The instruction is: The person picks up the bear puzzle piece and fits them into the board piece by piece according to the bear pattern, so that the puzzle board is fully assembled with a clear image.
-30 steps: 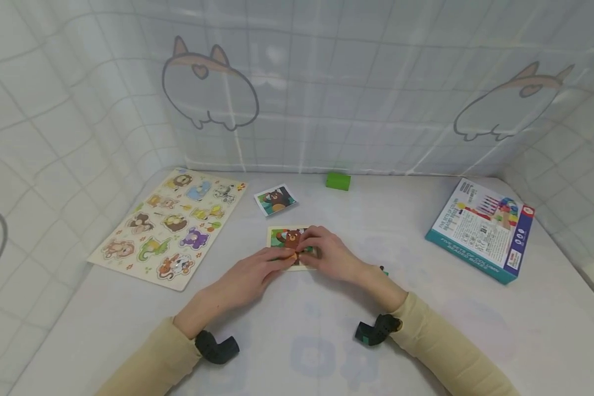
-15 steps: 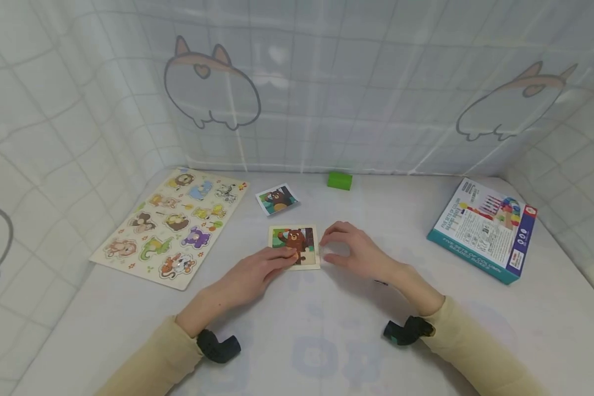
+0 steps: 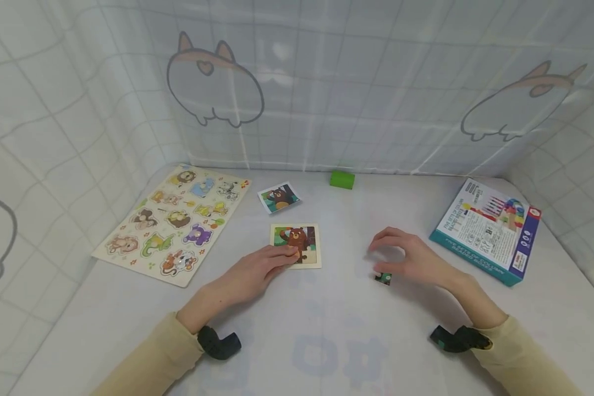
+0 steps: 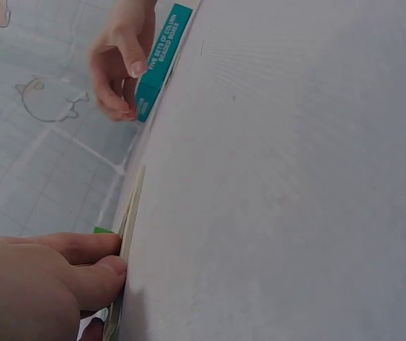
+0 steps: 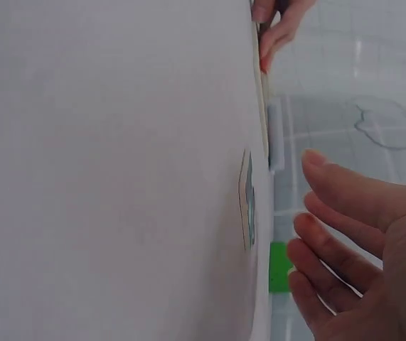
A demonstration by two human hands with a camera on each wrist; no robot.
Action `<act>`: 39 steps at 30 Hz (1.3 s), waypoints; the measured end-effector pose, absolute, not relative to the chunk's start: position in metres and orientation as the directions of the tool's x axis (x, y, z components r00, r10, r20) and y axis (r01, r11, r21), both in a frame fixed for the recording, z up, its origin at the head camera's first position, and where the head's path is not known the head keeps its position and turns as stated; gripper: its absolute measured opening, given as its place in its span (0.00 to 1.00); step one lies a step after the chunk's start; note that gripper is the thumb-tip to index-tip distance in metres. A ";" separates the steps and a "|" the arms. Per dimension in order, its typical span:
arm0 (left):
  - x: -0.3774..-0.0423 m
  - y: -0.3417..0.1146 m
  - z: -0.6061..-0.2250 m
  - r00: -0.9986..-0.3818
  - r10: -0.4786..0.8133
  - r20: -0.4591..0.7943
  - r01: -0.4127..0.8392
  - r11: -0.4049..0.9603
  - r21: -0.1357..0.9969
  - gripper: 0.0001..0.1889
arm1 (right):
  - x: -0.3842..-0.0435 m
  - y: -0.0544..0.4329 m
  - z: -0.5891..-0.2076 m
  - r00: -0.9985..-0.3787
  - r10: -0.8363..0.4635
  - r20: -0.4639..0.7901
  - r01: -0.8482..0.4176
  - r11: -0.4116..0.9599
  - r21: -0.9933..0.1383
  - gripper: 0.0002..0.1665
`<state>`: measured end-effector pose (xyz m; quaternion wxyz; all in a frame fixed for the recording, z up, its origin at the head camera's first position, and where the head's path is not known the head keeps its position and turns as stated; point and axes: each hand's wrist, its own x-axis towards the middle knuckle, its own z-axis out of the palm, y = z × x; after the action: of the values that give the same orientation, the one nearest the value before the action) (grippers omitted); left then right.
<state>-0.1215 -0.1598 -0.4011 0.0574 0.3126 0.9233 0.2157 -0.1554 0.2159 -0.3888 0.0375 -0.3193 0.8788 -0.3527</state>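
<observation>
A small jigsaw puzzle [image 3: 295, 236] with a bear picture lies flat on the table, a gap showing at its lower right. My left hand [image 3: 252, 275] rests on its lower left part, fingertips pressing the surface and covering that corner. In the left wrist view, the thumb and fingers touch the puzzle's thin pale board [image 4: 133, 206]. My right hand [image 3: 411, 258] hovers to the right, thumb and fingers apart and nothing between them. Just below its thumb lies a loose green and dark puzzle piece [image 3: 383, 279], partly hidden by the hand; the right wrist view shows the piece [image 5: 247, 202] apart from the fingers.
A printed bear picture card [image 3: 279, 198] lies behind the puzzle. Further back is a green block [image 3: 342, 180]. An animal peg board [image 3: 173, 223] lies at the left, and a teal and purple box [image 3: 487, 225] at the right. A patterned curtain [image 3: 326, 93] hangs behind.
My right hand has left the puzzle and moved right, over to the loose piece, with its fingers spreading apart. The left hand has stayed on the puzzle.
</observation>
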 end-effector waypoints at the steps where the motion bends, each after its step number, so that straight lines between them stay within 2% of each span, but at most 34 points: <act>1: -0.122 -0.160 -0.401 -0.798 0.602 0.028 0.553 0.712 0.434 0.21 | -0.155 0.219 -0.390 -0.796 -0.585 0.155 -0.529 0.548 -0.647 0.20; 9: -0.122 -0.159 -0.402 -0.801 0.598 0.032 0.550 0.713 0.435 0.21 | -0.156 0.232 -0.403 -0.757 -0.638 0.140 -0.550 0.506 -0.665 0.20; 15: -0.123 -0.160 -0.404 -0.801 0.597 0.049 0.557 0.712 0.428 0.21 | -0.158 0.234 -0.403 -0.752 -0.653 0.095 -0.539 0.524 -0.659 0.17; 23: -0.123 -0.159 -0.404 -0.796 0.602 0.062 0.566 0.705 0.427 0.20 | -0.159 0.236 -0.407 -0.713 -0.670 0.207 -0.644 0.510 -0.570 0.16; 29: -0.123 -0.160 -0.405 -0.797 0.600 0.064 0.566 0.706 0.426 0.20 | -0.161 0.235 -0.409 -0.738 -0.596 0.316 -0.662 0.548 -0.511 0.20; 39: -0.123 -0.161 -0.405 -0.806 0.589 0.047 0.549 0.717 0.429 0.20 | -0.161 0.235 -0.408 -0.755 -0.573 0.319 -0.649 0.579 -0.493 0.14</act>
<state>-0.1230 -0.1606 -0.4048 0.0465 0.3076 0.9254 0.2163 -0.1612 0.2350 -0.4085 -0.0623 -0.3446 0.8865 -0.3025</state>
